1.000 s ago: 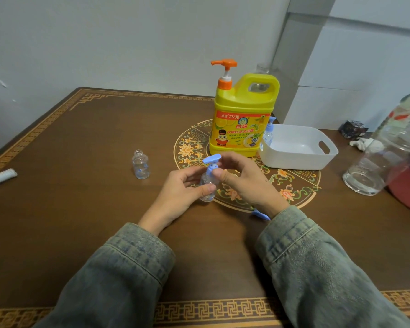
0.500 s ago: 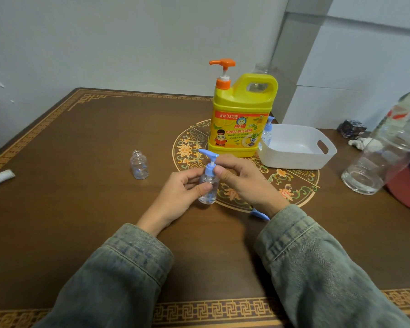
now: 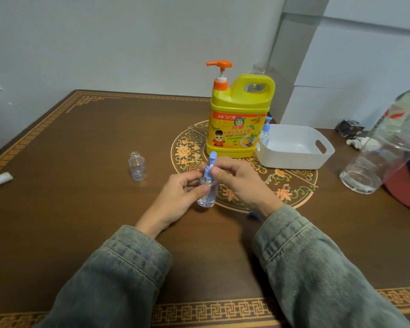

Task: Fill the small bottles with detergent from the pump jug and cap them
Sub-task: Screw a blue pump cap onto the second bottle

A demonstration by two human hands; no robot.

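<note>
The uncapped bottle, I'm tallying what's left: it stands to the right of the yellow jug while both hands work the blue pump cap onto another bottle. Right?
Not quite. The head view shows the uncapped bottle standing to the left of the yellow jug, not the right. The rest holds: the left hand holds another bottle while the right hand works its blue pump cap.

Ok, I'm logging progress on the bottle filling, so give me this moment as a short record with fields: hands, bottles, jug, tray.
left hand: grips the body of the held bottle, which stands on the table
right hand: pinches the blue pump cap at that bottle's neck
open bottle: uncapped, upright, left of the hands
pump jug: yellow, orange pump, behind the hands
white tray: right of the jug; a capped bottle at its left end
</note>
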